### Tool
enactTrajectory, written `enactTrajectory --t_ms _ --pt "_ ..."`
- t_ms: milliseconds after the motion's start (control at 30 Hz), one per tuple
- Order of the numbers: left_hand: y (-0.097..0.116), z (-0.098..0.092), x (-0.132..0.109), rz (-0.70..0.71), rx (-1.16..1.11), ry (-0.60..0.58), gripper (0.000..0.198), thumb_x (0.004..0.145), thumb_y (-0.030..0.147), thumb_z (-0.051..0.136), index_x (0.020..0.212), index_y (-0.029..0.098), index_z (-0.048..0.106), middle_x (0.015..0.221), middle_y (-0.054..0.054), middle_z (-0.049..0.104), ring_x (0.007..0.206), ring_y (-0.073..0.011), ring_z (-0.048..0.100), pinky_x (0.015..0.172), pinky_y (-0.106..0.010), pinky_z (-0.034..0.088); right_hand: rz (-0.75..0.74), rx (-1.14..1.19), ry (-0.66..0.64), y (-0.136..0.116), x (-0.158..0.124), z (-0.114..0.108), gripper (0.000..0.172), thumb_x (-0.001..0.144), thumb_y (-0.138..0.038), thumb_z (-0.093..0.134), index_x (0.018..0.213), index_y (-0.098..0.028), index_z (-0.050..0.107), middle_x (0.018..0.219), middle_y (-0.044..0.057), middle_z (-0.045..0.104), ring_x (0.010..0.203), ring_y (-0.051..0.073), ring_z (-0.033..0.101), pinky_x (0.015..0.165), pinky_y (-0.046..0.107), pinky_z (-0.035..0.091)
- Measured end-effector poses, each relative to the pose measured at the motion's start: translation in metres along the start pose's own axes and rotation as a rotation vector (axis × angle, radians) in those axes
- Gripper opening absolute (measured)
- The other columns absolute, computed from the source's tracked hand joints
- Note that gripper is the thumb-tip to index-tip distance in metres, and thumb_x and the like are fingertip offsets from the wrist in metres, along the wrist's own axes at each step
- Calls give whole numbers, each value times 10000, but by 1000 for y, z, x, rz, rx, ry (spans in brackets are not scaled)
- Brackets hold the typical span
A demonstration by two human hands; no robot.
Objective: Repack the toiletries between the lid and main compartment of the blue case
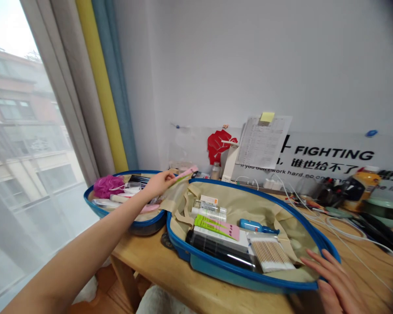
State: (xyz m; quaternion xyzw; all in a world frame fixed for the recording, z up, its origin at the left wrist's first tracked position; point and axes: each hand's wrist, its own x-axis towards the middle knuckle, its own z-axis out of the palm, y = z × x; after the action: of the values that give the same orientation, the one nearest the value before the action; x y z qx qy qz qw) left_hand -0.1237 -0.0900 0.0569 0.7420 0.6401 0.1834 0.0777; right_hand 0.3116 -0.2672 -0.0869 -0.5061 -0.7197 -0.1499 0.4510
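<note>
A blue suitcase lies open on a wooden desk, its near half (249,279) lined in beige and its far half (94,205) to the left. My left hand (159,182) reaches over the far half and pinches a slim pink item (186,173). My right hand (334,279) rests with fingers spread on the near half's front right rim. Inside the near half lie a pack of cotton swabs (271,255), a black box (221,250), a pink and green packet (216,226), a white tube (208,212) and a small blue bottle (257,226).
The far half holds a purple bath sponge (108,186) and several tubes. Along the wall stand a banner (334,159), a paper sheet (263,141), white cables (343,231), an orange bottle (363,183) and green bowls (383,211). A window and curtains (101,87) are at the left.
</note>
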Motion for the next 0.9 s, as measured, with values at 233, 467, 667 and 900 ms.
enactTrajectory --t_ms 233,467,667,900 --pt "71 28 -33 333 -153 -350 193 788 382 627 885 220 668 860 31 692 758 -110 604 655 -184 410 14 -17 1 -4 3 -2 297 904 -314 394 1089 -240 615 1205 76 619 1305 306 416 1025 537 364" --pt "81 54 -39 317 -15 -533 157 735 341 687 849 233 694 823 41 704 704 -100 605 587 -180 380 3 -22 9 -4 2 -2 311 913 -323 380 1113 -236 601 1224 84 607 1302 303 421 1018 537 372" --pt "82 57 -43 283 84 -521 166 764 357 648 884 251 691 886 27 714 780 -136 627 660 -207 412 2 -16 16 -6 3 -2 306 908 -310 388 1108 -237 608 1210 84 613 1300 304 423 1019 536 371" --pt "82 58 -44 296 104 -463 169 756 347 649 893 250 657 905 26 705 845 -153 634 719 -223 437 11 -10 1 -2 3 -2 300 898 -299 396 1103 -238 607 1218 90 609 1321 312 397 1035 555 352"
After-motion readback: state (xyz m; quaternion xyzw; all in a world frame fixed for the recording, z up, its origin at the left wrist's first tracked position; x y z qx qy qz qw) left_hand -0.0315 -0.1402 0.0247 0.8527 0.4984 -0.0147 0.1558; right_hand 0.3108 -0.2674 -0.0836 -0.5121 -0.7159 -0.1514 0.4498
